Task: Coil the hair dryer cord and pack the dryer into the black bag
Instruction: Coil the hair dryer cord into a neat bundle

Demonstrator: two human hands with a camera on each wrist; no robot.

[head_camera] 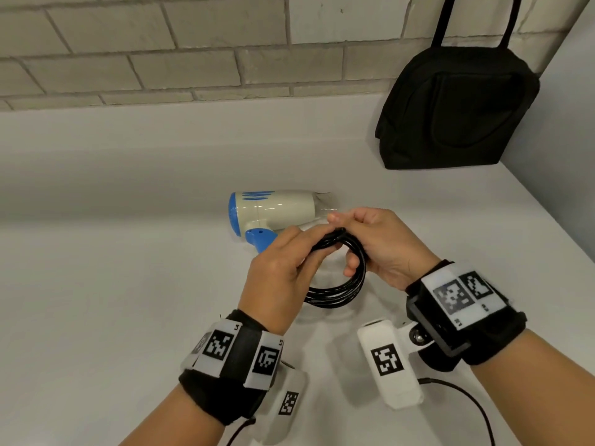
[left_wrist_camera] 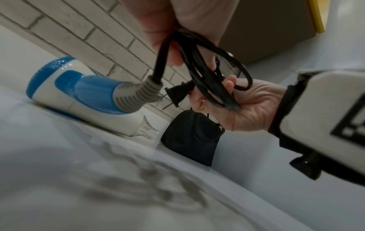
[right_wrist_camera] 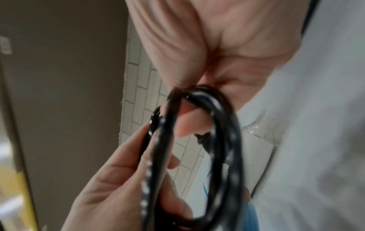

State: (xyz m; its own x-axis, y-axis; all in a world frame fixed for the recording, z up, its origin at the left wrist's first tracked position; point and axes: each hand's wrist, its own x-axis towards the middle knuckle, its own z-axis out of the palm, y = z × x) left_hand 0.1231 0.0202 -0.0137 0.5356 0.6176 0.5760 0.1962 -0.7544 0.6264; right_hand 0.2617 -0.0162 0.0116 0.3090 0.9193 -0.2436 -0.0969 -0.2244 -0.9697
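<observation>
The white and blue hair dryer (head_camera: 270, 214) lies on its side on the white counter (head_camera: 128, 252), nozzle to the right. Its black cord (head_camera: 341, 284) is gathered into several loops held above the counter just in front of it. My left hand (head_camera: 289, 262) grips the left side of the coil, and my right hand (head_camera: 363, 233) pinches the top of it with fingers through the loops. In the left wrist view the plug (left_wrist_camera: 177, 92) sticks out of the coil (left_wrist_camera: 213, 75) beside the dryer's grey strain relief (left_wrist_camera: 138, 93). The black bag (head_camera: 457, 107) stands upright at the back right corner.
A pale brick wall (head_camera: 161, 59) runs along the back of the counter, and a plain wall closes the right side behind the bag. A brown box with a yellow edge (left_wrist_camera: 266, 31) shows in the left wrist view. A thin black cable (head_camera: 467, 397) trails near my right wrist.
</observation>
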